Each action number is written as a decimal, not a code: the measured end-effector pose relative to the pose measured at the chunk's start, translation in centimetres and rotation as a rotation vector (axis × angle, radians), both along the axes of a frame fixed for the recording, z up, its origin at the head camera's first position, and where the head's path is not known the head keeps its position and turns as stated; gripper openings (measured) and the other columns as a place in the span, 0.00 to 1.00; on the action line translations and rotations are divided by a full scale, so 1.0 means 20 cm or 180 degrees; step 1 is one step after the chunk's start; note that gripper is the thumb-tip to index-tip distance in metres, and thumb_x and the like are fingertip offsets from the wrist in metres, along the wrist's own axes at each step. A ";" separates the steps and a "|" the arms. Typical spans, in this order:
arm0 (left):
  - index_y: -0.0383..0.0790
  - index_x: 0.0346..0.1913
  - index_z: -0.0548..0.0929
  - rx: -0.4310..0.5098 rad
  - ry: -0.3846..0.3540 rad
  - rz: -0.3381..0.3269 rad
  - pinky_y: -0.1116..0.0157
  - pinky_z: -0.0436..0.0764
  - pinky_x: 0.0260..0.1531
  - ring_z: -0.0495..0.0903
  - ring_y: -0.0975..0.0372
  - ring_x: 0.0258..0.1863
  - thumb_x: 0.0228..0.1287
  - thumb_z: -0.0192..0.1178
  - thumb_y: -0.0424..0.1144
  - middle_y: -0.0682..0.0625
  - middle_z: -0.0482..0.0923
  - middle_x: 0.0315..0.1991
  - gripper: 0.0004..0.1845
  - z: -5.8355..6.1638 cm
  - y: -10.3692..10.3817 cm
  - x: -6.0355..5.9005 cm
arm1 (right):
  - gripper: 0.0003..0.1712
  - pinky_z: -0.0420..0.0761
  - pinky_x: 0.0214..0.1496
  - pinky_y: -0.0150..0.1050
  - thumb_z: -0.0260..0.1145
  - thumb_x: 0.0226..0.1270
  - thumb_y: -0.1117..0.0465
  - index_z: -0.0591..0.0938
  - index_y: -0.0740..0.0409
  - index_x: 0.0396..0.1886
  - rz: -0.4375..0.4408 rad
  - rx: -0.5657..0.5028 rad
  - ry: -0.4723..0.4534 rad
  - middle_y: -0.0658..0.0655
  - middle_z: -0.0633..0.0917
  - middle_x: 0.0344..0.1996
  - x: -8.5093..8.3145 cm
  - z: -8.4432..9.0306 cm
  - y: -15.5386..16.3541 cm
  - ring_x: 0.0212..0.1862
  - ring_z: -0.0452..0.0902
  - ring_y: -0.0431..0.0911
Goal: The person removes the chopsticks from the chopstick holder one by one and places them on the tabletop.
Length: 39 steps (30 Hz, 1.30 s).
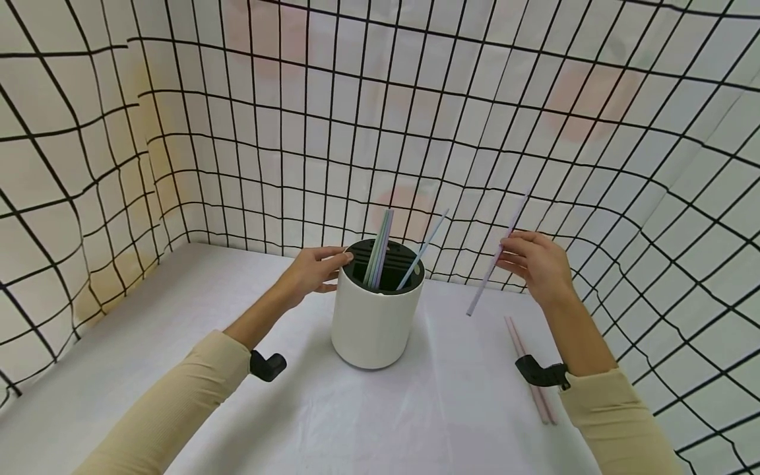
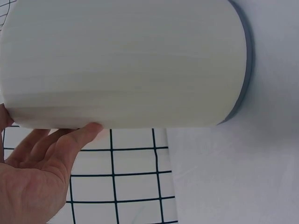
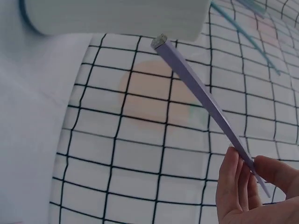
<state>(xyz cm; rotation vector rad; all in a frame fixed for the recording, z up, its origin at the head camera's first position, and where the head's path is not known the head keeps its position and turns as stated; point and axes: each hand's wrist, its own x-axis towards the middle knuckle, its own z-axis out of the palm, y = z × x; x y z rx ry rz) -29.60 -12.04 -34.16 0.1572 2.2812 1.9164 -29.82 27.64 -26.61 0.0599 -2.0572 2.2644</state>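
A white round holder (image 1: 373, 323) with a black slotted insert stands mid-table. Several thin sticks lean in it: a green and lilac bundle (image 1: 379, 251) and a pale blue one (image 1: 423, 252). My left hand (image 1: 329, 265) rests its straight fingers against the holder's far left side near the rim; in the left wrist view, the left hand (image 2: 46, 142) touches the holder's wall (image 2: 126, 65). My right hand (image 1: 506, 254) pinches a lilac stick (image 1: 495, 264), held slanted in the air right of the holder. The right wrist view shows the stick (image 3: 205, 95) between the right hand's (image 3: 247, 163) fingertips.
Two pink sticks (image 1: 530, 369) lie on the white table (image 1: 178, 343) under my right forearm. Grid-patterned cloth walls (image 1: 237, 165) close in the back, left and right sides. Each wrist carries a black camera mount (image 1: 267, 365).
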 end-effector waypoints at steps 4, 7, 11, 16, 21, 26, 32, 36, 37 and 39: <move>0.43 0.74 0.71 -0.0006 0.0005 0.0002 0.55 0.85 0.57 0.76 0.48 0.67 0.73 0.61 0.52 0.44 0.76 0.69 0.32 0.00 0.00 0.00 | 0.14 0.89 0.45 0.34 0.68 0.72 0.62 0.77 0.62 0.52 -0.0063 0.0166 -0.0089 0.48 0.88 0.34 -0.02 -0.07 0.06 0.36 0.88 0.41; 0.43 0.74 0.71 -0.0009 0.0011 0.0000 0.55 0.85 0.57 0.76 0.48 0.67 0.73 0.61 0.52 0.44 0.76 0.69 0.32 0.00 0.00 0.00 | 0.12 0.89 0.44 0.34 0.67 0.72 0.62 0.78 0.60 0.51 -0.0130 0.0325 -0.0147 0.46 0.88 0.33 -0.03 -0.12 0.12 0.35 0.88 0.40; 0.42 0.74 0.71 0.0002 0.0007 0.0000 0.55 0.85 0.57 0.77 0.48 0.67 0.73 0.62 0.52 0.44 0.76 0.69 0.32 0.00 0.00 0.00 | 0.08 0.89 0.44 0.35 0.69 0.71 0.61 0.82 0.58 0.46 -0.0190 0.0523 -0.0233 0.46 0.89 0.32 -0.04 -0.20 0.19 0.34 0.88 0.39; 0.42 0.73 0.72 0.0025 -0.0004 0.0002 0.54 0.85 0.57 0.77 0.49 0.67 0.73 0.62 0.52 0.44 0.76 0.68 0.32 0.01 0.01 0.00 | 0.09 0.90 0.44 0.35 0.67 0.73 0.61 0.81 0.59 0.49 -0.0165 0.0919 -0.0354 0.43 0.88 0.32 -0.04 -0.31 0.28 0.35 0.88 0.38; 0.42 0.73 0.71 0.0019 0.0006 -0.0006 0.54 0.85 0.57 0.77 0.49 0.67 0.73 0.62 0.52 0.44 0.76 0.68 0.32 0.01 0.00 0.00 | 0.14 0.90 0.44 0.36 0.67 0.73 0.60 0.80 0.61 0.52 -0.0095 0.1159 -0.0496 0.42 0.88 0.33 -0.04 -0.42 0.36 0.36 0.87 0.37; 0.42 0.74 0.71 -0.0015 0.0010 0.0007 0.54 0.85 0.57 0.77 0.48 0.67 0.73 0.61 0.52 0.44 0.76 0.68 0.32 0.00 0.00 0.00 | 0.24 0.89 0.45 0.35 0.65 0.75 0.59 0.75 0.70 0.62 -0.0064 0.1396 -0.0607 0.42 0.88 0.34 -0.05 -0.51 0.43 0.36 0.88 0.37; 0.43 0.74 0.71 -0.0031 0.0022 0.0009 0.55 0.85 0.56 0.77 0.48 0.67 0.73 0.61 0.53 0.44 0.76 0.68 0.32 0.00 0.00 0.00 | 0.29 0.90 0.44 0.35 0.65 0.75 0.59 0.72 0.76 0.66 -0.0055 0.1612 -0.0723 0.44 0.89 0.35 -0.04 -0.62 0.51 0.35 0.88 0.38; 0.43 0.74 0.71 -0.0034 0.0027 0.0007 0.55 0.85 0.57 0.77 0.48 0.67 0.73 0.61 0.53 0.44 0.75 0.69 0.33 0.00 0.00 0.00 | 0.30 0.90 0.41 0.35 0.66 0.74 0.60 0.72 0.77 0.65 -0.0071 0.1719 -0.0864 0.47 0.90 0.35 -0.04 -0.69 0.56 0.35 0.88 0.40; 0.43 0.74 0.70 -0.0034 0.0027 0.0006 0.55 0.85 0.57 0.77 0.48 0.67 0.73 0.61 0.53 0.44 0.75 0.69 0.33 0.00 0.00 0.00 | 0.30 0.90 0.40 0.35 0.66 0.74 0.60 0.72 0.78 0.65 -0.0080 0.1723 -0.0907 0.48 0.90 0.35 -0.03 -0.71 0.57 0.34 0.88 0.41; 0.43 0.74 0.70 -0.0039 0.0033 -0.0003 0.55 0.85 0.57 0.77 0.48 0.67 0.73 0.61 0.53 0.44 0.75 0.69 0.33 0.00 0.00 0.00 | 0.29 0.90 0.39 0.35 0.66 0.73 0.61 0.73 0.78 0.64 -0.0079 0.1778 -0.0959 0.49 0.90 0.35 -0.03 -0.74 0.59 0.34 0.88 0.42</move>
